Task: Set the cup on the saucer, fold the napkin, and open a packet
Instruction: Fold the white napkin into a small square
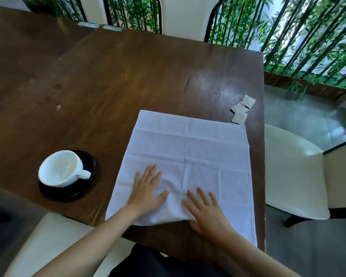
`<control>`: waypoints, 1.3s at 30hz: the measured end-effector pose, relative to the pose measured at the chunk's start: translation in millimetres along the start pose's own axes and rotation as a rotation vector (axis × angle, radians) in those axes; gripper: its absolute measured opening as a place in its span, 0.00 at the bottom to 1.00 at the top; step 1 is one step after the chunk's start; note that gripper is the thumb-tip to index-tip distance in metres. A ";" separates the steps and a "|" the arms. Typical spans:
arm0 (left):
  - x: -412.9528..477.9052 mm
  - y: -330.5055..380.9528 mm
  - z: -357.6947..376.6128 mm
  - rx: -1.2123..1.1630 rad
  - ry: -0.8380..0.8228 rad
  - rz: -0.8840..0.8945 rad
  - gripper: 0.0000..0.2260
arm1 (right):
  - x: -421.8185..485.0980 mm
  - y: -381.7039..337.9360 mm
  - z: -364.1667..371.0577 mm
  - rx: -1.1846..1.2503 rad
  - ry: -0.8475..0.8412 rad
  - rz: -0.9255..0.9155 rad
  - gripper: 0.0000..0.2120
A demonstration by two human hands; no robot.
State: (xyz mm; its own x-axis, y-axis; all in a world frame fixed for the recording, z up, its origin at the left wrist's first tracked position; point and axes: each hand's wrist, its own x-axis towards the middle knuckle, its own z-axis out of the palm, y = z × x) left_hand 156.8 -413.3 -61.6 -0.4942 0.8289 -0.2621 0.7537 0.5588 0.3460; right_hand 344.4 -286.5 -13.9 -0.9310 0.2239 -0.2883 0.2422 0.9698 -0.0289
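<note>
At the left of the dark wooden table (108, 80), a white cup (61, 168) lies tipped on its side on a black saucer (84, 188), its handle pointing right. Just right of it, the white napkin (188, 148) lies spread flat with crease lines showing, its near edge partly folded up; the left hand (146, 193) presses flat on it with fingers spread, and the right hand (207, 211) lies flat and spread beside it, over that near edge. Beyond the napkin's far right corner, small pale packets (242, 110) lie near the table's right edge.
</note>
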 end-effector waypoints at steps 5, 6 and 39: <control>-31.8 16.0 -1.4 -0.038 -0.065 0.341 0.36 | 11.1 7.8 -15.9 0.201 0.130 0.050 0.15; -35.6 18.0 -2.8 -0.037 -0.041 0.346 0.35 | 14.8 10.2 -19.2 0.266 0.098 0.068 0.12; 98.8 6.4 -208.1 0.043 -0.077 0.091 0.06 | 66.0 130.3 -145.2 0.302 0.149 0.393 0.10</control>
State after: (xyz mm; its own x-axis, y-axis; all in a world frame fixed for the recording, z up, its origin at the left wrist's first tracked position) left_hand 22.6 -322.3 102.2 -0.3895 0.8706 -0.3007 0.8124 0.4785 0.3332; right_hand 274.9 -131.3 102.3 -0.7774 0.5983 -0.1942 0.6290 0.7434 -0.2274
